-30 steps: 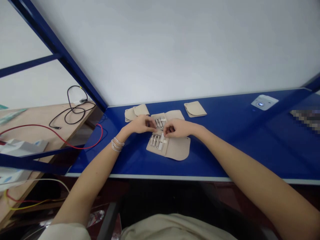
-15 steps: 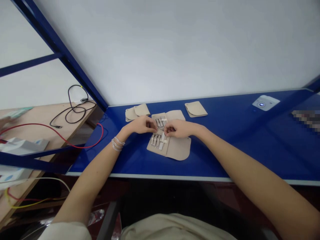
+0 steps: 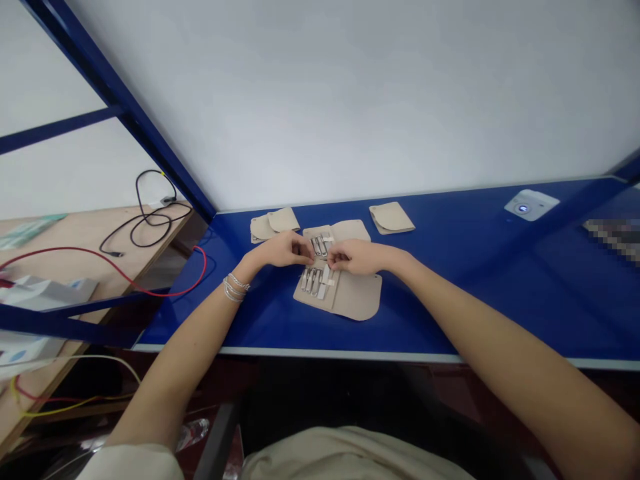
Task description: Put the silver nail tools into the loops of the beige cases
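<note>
Two beige manicure cases lie unfolded in front of me, one behind the other. The nearer case has several metal nail clippers and a pale strip in its left half; its right flap is bare. More metal tools show in the farther case, partly covered by my hands. My left hand, with fingers curled and tips pinched, is at the left side where the cases meet. Opposite it, my right hand is pinched closed at the upper edge of the nearer case. Whatever the fingertips grip is too small to make out.
Folded beige cases lie at the back left of the blue table, and another folded case at the back right. A white device stands far right. Cables lie on the wooden table at left, beyond a blue frame.
My hands and the cases have hardly moved. At the far left, a blurred skin-toned shape by the greenish packet has gone from view.
</note>
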{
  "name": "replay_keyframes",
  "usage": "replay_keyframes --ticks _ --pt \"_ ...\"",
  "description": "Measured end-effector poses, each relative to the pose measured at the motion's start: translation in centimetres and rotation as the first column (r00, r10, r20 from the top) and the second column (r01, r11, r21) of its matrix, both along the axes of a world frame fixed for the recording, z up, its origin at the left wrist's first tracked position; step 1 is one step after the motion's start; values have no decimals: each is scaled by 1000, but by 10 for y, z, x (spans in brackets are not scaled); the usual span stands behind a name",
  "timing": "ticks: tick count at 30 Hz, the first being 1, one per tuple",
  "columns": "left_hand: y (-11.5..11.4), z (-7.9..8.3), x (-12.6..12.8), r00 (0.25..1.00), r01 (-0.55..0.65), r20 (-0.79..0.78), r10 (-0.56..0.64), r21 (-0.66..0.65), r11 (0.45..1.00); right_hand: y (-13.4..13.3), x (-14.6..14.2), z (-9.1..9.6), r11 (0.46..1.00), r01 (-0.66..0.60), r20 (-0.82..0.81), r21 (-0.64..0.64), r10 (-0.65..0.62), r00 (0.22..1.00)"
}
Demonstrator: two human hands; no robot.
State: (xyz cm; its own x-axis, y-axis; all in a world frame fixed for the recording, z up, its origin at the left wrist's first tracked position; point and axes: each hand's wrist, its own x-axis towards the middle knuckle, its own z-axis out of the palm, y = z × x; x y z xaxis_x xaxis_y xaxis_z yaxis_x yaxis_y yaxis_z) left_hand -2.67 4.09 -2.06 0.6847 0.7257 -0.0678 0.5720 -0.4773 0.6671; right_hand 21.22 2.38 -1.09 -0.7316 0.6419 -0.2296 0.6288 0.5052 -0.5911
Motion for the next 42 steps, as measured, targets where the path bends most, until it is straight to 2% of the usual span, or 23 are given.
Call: replay_keyframes --ticks 7,16,24,30,35,42 --pt "0 2 -1 1000 26 -13 -26 4 1000 2 2 -2 1000 -2 -28 10 3 1000" --pt "0 4 -2 998 51 -33 -52 -32 998 7 5 -7 997 -76 -87 -5 75 993" --pt "0 3 -3 998 59 -30 -60 -29 998 3 1 -4 1000 -29 -34 7 29 999" --pt "1 2 -3 998 61 -34 -61 -10 998 2 -2 -7 996 70 -54 61 -67 996" --pt "0 3 -2 998 24 -53 -25 -13 1000 2 -3 -9 993 87 -79 74 -81 994" --pt "-1 3 -3 996 34 -79 -34 -8 999 0 -3 -7 994 98 -66 56 -94 993"
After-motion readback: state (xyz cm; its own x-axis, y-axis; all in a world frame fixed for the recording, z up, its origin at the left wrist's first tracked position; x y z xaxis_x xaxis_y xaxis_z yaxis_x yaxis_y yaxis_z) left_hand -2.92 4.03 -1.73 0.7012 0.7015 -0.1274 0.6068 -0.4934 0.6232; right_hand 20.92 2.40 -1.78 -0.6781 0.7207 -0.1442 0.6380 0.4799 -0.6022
